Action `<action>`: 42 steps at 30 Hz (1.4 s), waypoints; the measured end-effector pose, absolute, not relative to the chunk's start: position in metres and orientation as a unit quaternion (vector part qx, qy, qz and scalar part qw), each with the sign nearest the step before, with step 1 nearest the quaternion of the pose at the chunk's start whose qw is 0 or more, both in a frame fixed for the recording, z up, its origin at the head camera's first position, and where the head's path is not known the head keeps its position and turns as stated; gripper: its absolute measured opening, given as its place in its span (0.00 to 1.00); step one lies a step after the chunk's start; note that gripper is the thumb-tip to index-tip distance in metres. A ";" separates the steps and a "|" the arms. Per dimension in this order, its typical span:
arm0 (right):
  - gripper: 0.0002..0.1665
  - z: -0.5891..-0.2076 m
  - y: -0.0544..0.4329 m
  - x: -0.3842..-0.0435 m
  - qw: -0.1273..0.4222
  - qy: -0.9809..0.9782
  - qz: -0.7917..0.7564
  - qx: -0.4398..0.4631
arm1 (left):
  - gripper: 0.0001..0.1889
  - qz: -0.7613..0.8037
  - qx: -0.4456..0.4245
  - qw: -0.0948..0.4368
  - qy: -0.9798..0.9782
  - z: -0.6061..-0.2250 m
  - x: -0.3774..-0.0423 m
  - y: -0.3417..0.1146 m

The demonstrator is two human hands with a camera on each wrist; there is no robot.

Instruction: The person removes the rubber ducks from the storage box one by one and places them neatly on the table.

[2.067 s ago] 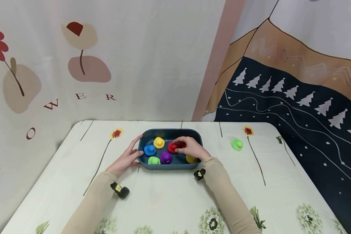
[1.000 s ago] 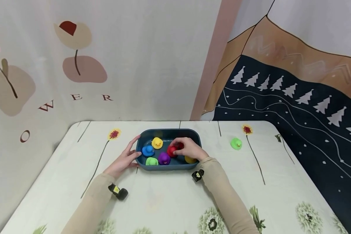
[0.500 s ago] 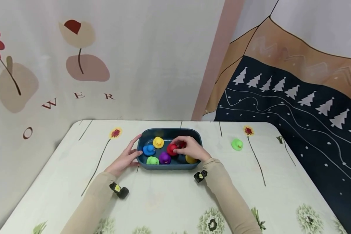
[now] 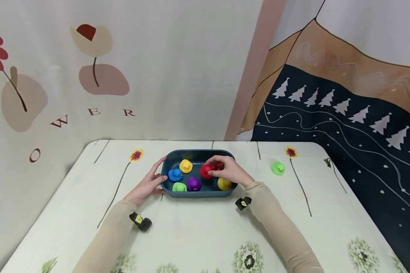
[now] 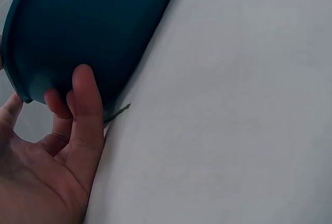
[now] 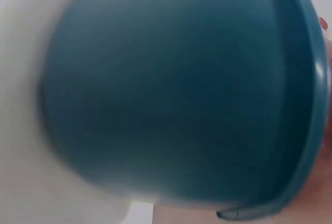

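Note:
A dark blue plastic bin [image 4: 199, 194] stands on the table with several rubber ducks in it. My left hand [image 4: 147, 186] grips its left end, thumb at the rim; in the left wrist view the fingers [image 5: 87, 94] lie against the outer wall. Over the right half of the bin, my right hand [image 4: 231, 170] pinches a red rubber duck [image 4: 205, 171] between thumb and fingers. More red shows behind those fingers, partly hidden. A yellow duck [image 4: 224, 184] sits below the right hand. The bin's outer wall [image 6: 166, 89] fills the right wrist view and hides the held duck.
In the bin's left half sit a yellow duck [image 4: 186, 166], a blue duck [image 4: 175, 174], a light green duck [image 4: 179, 187] and a purple duck [image 4: 193, 184]. Another green duck [image 4: 278, 168] stands on the flowered tablecloth [image 4: 191, 235], right of the bin.
My right hand has shifted slightly right and up with the red duck, uncovering more of the yellow duck in the right corner. The left hand keeps its grip on the bin.

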State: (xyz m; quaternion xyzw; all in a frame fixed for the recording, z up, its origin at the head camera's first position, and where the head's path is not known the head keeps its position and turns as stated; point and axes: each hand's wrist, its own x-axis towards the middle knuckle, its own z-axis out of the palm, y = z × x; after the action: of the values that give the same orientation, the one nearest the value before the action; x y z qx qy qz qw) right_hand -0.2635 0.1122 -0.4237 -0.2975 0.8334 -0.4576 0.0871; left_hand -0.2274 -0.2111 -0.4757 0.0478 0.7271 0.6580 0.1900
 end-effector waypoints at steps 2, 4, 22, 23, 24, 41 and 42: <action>0.15 -0.422 0.116 -0.263 0.090 0.835 -0.454 -0.296 | 0.37 0.658 0.047 0.190 0.727 -0.476 -0.227 -0.211; 0.15 -0.421 0.120 -0.262 0.092 0.837 -0.452 -0.295 | 0.37 0.658 0.047 0.190 0.727 -0.477 -0.227 -0.211; 0.16 -0.392 0.160 -0.240 0.075 0.844 -0.440 -0.297 | 0.37 0.656 0.040 0.192 0.728 -0.477 -0.226 -0.211; 0.16 -0.392 0.162 -0.240 0.073 0.844 -0.441 -0.297 | 0.37 0.656 0.041 0.192 0.729 -0.477 -0.226 -0.211; 0.16 -0.396 0.165 -0.242 0.070 0.844 -0.441 -0.296 | 0.37 0.656 0.041 0.193 0.728 -0.477 -0.227 -0.211; 0.16 -0.397 0.211 -0.250 0.031 0.861 -0.441 -0.249 | 0.37 0.666 0.040 0.190 0.721 -0.474 -0.229 -0.210; 0.16 -0.397 0.213 -0.250 0.032 0.863 -0.439 -0.246 | 0.37 0.666 0.037 0.190 0.720 -0.474 -0.229 -0.210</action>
State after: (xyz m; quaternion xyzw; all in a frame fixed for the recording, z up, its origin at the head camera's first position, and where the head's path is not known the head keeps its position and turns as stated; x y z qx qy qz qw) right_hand -0.2497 0.2130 -0.3968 -0.2462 0.8633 -0.4394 0.0318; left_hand -0.2292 -0.2105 -0.4741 0.0374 0.7204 0.6658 0.1904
